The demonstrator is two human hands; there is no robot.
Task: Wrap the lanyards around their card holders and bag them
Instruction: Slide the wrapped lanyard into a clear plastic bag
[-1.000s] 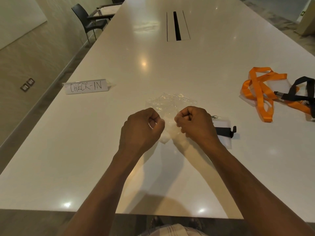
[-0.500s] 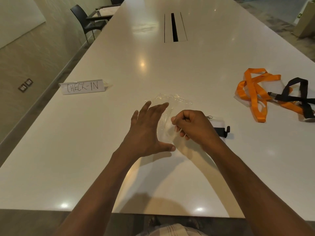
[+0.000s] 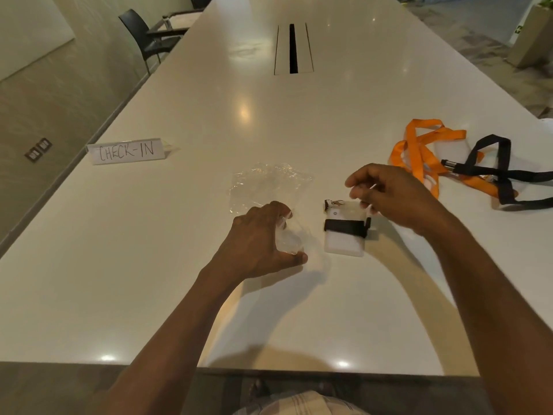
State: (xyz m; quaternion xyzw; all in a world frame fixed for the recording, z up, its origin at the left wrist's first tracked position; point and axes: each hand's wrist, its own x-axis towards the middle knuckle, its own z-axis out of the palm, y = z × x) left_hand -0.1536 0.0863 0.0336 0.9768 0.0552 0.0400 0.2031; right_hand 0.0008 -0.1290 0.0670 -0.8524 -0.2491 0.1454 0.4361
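Note:
A clear card holder point(image 3: 344, 244) lies flat on the white table point(image 3: 149, 265), with a black lanyard band point(image 3: 344, 228) wound across its middle and a metal clip point(image 3: 332, 202) at its top. My right hand point(image 3: 392, 199) hovers at the holder's top right corner with loosely curled fingers, and no grip shows. Left of the holder, my left hand point(image 3: 260, 241) holds a clear plastic bag point(image 3: 288, 239) between its thumb and curled fingers. More crumpled clear bags point(image 3: 269, 181) lie just beyond it.
An orange lanyard point(image 3: 419, 151) and a loose black lanyard point(image 3: 499, 172) lie tangled with their holders at the right. A "CHECK-IN" sign point(image 3: 127, 151) stands at the left. A cable slot point(image 3: 293, 49) runs down the table's far middle. A black chair point(image 3: 143, 37) stands off the far left edge.
My right hand has let go of the bag and moved right to the wrapped card holder, which is now uncovered. My left hand has curled round one clear bag.

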